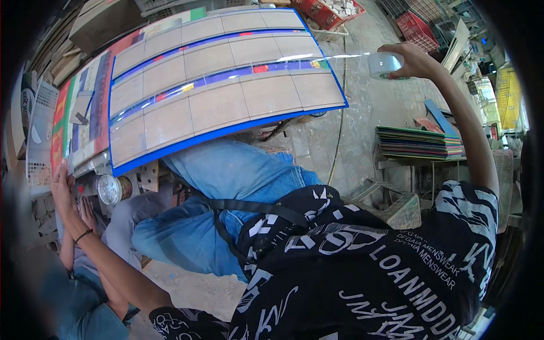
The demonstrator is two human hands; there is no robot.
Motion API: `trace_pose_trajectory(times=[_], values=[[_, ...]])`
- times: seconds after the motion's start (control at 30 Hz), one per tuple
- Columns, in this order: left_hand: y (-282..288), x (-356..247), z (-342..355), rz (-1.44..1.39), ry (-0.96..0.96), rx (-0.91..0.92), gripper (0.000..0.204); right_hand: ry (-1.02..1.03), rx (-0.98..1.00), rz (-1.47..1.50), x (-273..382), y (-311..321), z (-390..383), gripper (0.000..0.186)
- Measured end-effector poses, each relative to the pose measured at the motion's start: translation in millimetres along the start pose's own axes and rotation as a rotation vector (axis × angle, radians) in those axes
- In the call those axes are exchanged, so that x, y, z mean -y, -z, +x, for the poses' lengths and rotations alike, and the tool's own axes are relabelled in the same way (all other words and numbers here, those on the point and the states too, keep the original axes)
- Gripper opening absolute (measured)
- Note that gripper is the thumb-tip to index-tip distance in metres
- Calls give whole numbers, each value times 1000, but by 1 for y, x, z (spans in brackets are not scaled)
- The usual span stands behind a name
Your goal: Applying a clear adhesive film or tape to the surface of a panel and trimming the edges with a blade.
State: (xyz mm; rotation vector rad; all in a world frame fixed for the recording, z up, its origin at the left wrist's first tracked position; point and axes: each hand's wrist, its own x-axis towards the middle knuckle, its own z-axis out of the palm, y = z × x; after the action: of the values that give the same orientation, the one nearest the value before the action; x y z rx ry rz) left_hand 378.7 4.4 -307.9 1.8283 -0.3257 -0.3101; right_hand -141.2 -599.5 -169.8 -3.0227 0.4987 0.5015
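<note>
My right hand [412, 60] grips a wide roll of clear tape [384, 65], held out to the right past the board's edge. From the roll a shiny strip of tape [348, 55] stretches left over the board. The board [218, 79] has a blue border and carries rows of beige rectangular tiles [215, 116], with coloured strips showing between the rows. My left hand [63, 190] is at the near left edge of the table, fingers extended and touching the red-edged surface. It holds nothing that I can see.
Beside my left arm another person sits, one hand [86, 214] near my wrist. A round tin [113, 190] stands under the table edge. Stacked coloured sheets [418, 143] lie at right. A red crate [331, 12] of pieces stands beyond the board; a white crate [42, 133] is at far left.
</note>
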Motion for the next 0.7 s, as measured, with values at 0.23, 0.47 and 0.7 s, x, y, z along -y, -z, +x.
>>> trace_pose_trajectory(times=[0.23,0.47,0.7], values=[[-23,22,-9,-150,84,17,16,-23,51,128,-6,-14,10,51],[-38,13,-21,-162,133,7,11,-119,70,115,-24,-40,18,65],[-51,16,-16,-54,146,-120,15,-80,123,186,-33,-48,37,62]])
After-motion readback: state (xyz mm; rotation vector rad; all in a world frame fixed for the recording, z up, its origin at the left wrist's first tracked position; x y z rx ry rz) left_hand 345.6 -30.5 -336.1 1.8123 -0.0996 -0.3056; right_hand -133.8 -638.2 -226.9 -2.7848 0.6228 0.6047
